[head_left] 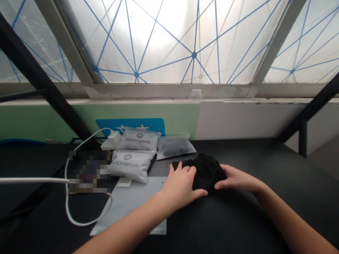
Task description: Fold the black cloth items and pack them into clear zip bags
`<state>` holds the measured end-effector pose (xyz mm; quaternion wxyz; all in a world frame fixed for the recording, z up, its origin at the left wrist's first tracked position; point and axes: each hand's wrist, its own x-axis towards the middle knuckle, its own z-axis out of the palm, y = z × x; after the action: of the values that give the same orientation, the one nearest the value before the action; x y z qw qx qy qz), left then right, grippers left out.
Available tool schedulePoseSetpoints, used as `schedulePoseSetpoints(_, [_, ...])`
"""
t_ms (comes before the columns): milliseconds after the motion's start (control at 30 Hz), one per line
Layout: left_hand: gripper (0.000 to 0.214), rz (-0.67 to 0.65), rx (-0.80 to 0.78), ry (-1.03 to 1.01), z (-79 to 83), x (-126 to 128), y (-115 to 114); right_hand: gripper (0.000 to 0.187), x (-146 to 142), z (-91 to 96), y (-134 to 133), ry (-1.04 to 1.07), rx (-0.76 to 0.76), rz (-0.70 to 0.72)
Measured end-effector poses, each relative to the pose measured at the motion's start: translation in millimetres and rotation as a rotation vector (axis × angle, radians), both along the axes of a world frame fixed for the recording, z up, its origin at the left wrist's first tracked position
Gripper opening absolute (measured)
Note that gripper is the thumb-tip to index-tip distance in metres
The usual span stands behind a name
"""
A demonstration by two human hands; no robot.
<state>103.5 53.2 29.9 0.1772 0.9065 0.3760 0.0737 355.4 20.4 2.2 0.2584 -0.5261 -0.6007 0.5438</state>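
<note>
A crumpled bundle of soft black cloth lies on the dark table in front of me; folded over as it is, its exact kind cannot be made out. From the left, my left hand is closed on it, with bent fingers over the cloth and the thumb along its near side. My right hand grips the bundle's right edge between thumb and fingers, the fingertips hidden behind the fabric. Left of the bundle, a flat grey plastic bag lies partly under my left forearm.
Two packed ROCKBROS bags sit behind the flat bag, near a frosted pouch with dark contents. A white charger and a looping white cable are at left. Black metal posts flank the table below the window.
</note>
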Motion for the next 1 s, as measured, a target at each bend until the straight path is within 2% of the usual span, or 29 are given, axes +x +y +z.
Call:
schedulePoseSetpoints(100, [0.017,-0.058,-0.015,-0.016,0.9,9.8,8.7,0.048,-5.0,1.6,-1.2,0.001,0.046,-0.052])
schedulePoseSetpoints(167, [0.002,-0.063,-0.120,-0.185,3.0,7.2,17.3,0.045,-1.7,7.1,-6.1,0.019,0.081,-0.086])
schedulePoseSetpoints(267, [0.016,0.043,-0.284,-0.580,3.4,-11.2,24.8,0.043,16.8,15.7,-23.2,-0.012,0.099,-0.181])
schedulePoseSetpoints(333, [0.025,0.127,-0.391,-0.757,0.6,-28.7,20.9,0.044,36.2,15.4,-39.1,-0.065,0.080,-0.277])
schedulePoseSetpoints(400, [0.027,0.201,-0.576,-0.770,-2.7,-45.9,9.7,0.047,57.3,7.9,-54.7,-0.124,0.041,-0.369])
schedulePoseSetpoints(500, [0.026,0.222,-0.842,-0.521,-2.7,-65.0,-12.4,0.053,85.2,-11.5,-71.9,-0.293,0.014,-0.416])
schedulePoseSetpoints(567, [0.025,0.194,-0.774,-0.394,1.5,-71.6,-23.8,0.057,97.8,-23.7,-77.9,-0.493,0.114,-0.469])
schedulePoseSetpoints(667, [0.034,0.190,-0.440,-0.443,8.4,-73.1,-31.4,0.072,103.3,-34.0,-80.1,-0.840,0.466,-0.562])
schedulePoseSetpoints(700, [0.037,0.214,-0.325,-0.474,9.7,-72.1,-31.9,0.080,101.3,-35.2,-79.4,-0.939,0.575,-0.548])
schedulePoseSetpoints(767, [0.041,0.261,-0.094,-0.502,10.4,-68.9,-31.4,0.088,93.1,-35.1,-76.3,-1.050,0.712,-0.409])
schedulePoseSetpoints(833, [0.046,0.227,0.136,-0.455,9.5,-64.6,-30.9,0.086,82.8,-33.8,-71.4,-1.058,0.724,-0.228])
schedulePoseSetpoints(900, [0.052,0.098,0.262,-0.306,8.2,-59.5,-30.9,0.077,74.7,-32.3,-66.0,-1.019,0.661,-0.108])
schedulePoseSetpoints(1000, [0.052,-0.089,0.185,-0.012,6.7,-49.8,-29.2,0.064,72.1,-29.7,-61.8,-0.982,0.560,-0.093])
